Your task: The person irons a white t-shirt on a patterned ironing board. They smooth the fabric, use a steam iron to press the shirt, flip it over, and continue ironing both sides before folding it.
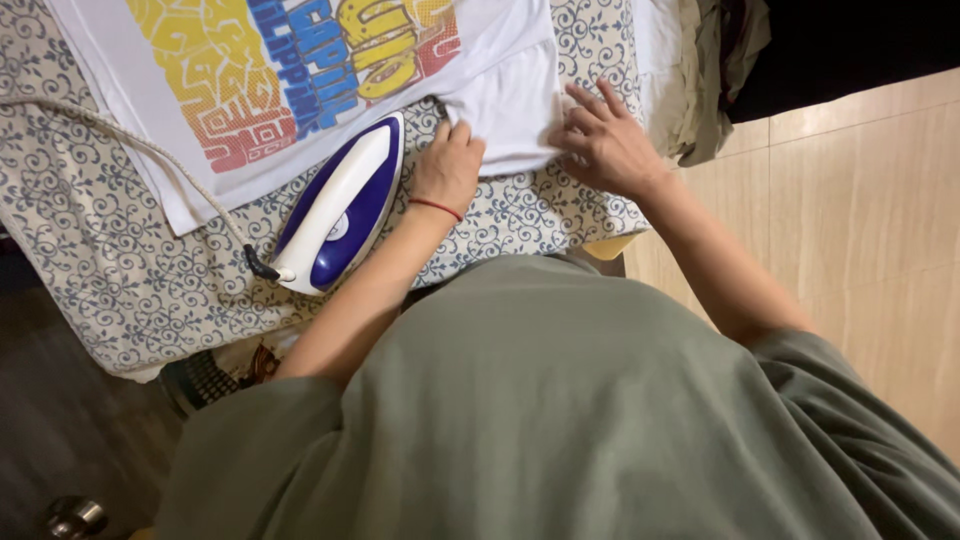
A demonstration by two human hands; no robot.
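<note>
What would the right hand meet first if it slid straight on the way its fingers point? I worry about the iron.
Likely only more white T-shirt, which the right hand already presses. The iron sits off beside the left hand, outside that line.

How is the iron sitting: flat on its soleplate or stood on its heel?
Flat. The iron lies soleplate-down on the board cover, its top facing the camera, beside the left hand. Neither hand holds it.

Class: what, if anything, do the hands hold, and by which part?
Left hand grips the white T-shirt's sleeve edge; right hand presses flat on the sleeve.
</note>
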